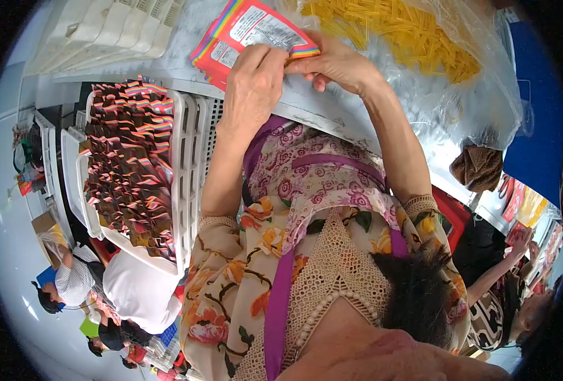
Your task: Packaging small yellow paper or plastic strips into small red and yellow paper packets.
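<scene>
Nearest in, mid-dial: purple-trimmed floral apron (342, 168) over a flower-print blouse (231, 298) with crochet collar.

Straight up at 12 o'clock, both hands together at the table's near edge. Left hand (254, 86): fingers curled over the lower edge of the red packets (246, 32) with rainbow-striped borders, grasping them. Right hand (340, 63), just beside: thumb and forefinger pinching the striped lower-right corner, other fingers loosely bent. Packets slanted, pale label panels facing up; one overlaps another, exact number cannot be told. Held over the whitish tabletop (186, 54); contact with it unclear.

At 9 o'clock, a white plastic crate (178, 171) crammed with dark packets (129, 159), striped ends showing. At 3, a brown cloth (478, 168) hangs beside the table.

Between 1 and 2, past the right hand: clear plastic bag (494, 105) with heaped thin yellow sticks (415, 44). Near 11, stacked off-white baskets (104, 35).

Farther off: co-worker in a striped top (75, 280) toward 8; another, patterned top (486, 317), toward 4.
</scene>
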Demonstrator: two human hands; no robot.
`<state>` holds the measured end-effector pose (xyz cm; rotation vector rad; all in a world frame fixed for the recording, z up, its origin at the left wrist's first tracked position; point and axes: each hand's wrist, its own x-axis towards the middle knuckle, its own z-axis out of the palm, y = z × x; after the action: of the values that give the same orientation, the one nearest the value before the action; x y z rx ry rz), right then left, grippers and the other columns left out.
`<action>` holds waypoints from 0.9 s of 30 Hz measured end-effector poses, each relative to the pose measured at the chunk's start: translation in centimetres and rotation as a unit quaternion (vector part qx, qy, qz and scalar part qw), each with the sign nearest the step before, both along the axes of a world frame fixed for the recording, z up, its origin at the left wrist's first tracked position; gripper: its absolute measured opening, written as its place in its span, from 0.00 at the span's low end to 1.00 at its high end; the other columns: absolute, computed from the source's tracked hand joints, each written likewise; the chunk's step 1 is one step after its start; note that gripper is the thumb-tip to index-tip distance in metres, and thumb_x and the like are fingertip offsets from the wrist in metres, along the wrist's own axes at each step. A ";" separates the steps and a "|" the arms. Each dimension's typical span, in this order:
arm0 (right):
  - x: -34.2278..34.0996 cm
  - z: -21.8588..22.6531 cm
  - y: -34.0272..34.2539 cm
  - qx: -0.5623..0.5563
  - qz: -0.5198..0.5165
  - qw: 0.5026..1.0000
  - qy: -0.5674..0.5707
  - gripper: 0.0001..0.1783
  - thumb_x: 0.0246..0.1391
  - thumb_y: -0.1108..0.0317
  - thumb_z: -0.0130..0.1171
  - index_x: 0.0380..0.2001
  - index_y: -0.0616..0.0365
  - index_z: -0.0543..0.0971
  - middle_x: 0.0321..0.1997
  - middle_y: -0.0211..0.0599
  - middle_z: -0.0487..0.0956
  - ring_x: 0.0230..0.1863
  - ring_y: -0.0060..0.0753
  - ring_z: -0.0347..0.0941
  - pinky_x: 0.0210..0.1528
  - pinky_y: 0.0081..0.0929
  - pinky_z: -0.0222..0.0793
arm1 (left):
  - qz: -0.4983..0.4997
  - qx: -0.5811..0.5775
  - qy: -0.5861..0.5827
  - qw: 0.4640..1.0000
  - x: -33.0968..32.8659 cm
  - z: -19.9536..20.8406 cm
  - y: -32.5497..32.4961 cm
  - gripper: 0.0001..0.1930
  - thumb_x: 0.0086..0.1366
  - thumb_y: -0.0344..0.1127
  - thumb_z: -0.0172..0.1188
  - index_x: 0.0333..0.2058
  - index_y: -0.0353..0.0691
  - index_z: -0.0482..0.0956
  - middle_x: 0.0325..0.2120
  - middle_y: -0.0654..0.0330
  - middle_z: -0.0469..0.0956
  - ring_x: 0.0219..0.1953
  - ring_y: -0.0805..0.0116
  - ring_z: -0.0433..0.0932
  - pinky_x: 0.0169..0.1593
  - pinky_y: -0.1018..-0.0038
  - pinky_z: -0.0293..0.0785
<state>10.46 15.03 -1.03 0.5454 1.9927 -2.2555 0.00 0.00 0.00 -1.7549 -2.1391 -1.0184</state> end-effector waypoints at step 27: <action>0.0 3.6 -3.1 0.101 -0.305 0.897 0.303 0.24 0.60 0.64 0.50 0.56 0.66 0.66 0.47 0.46 0.75 0.47 0.33 0.72 0.44 0.26 0.71 | 0.179 0.019 -0.279 0.943 0.8 5.2 -2.6 0.03 0.54 0.27 0.59 0.26 0.34 0.75 0.16 0.57 0.75 0.19 0.72 0.75 0.26 0.75 0.71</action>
<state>10.46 11.91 2.57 0.6037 2.6740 -2.8722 0.77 -2.60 5.16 -1.0681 -2.6009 -1.5645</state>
